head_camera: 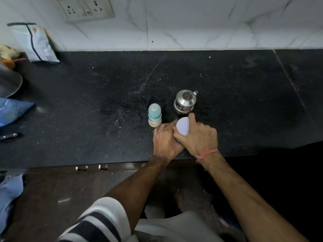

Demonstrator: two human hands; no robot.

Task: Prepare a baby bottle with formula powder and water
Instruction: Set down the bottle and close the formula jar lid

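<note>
head view, looking down on a dark stone counter set against a white marbled wall. both hands meet near the counter's front edge, a little right of centre, around a container with a pale lilac round lid; the container's body is hidden beneath the hands. the right hand lies over the lid from 4 o'clock, its fingers curled round the rim, with one fingertip reaching the lid's far edge at 1 o'clock. the left hand grips from 8 o'clock, fingers wrapped low about the container's side and partly tucked under the right hand. a red thread band circles the right wrist.

the baby bottle, with a pale teal cap and a white lower body, stands upright just beside the left hand's knuckles, at 10 o'clock from the lid. a lidded steel pot with a small spout stands at 12 o'clock from the lid, close to the right hand's fingertips; whether they touch cannot be told.

at the counter's far left corner a printed pouch leans on the wall below a switch plate. along the left edge lie a blue plastic bag and a dark knife handle. white specks are scattered over the counter's centre.
</note>
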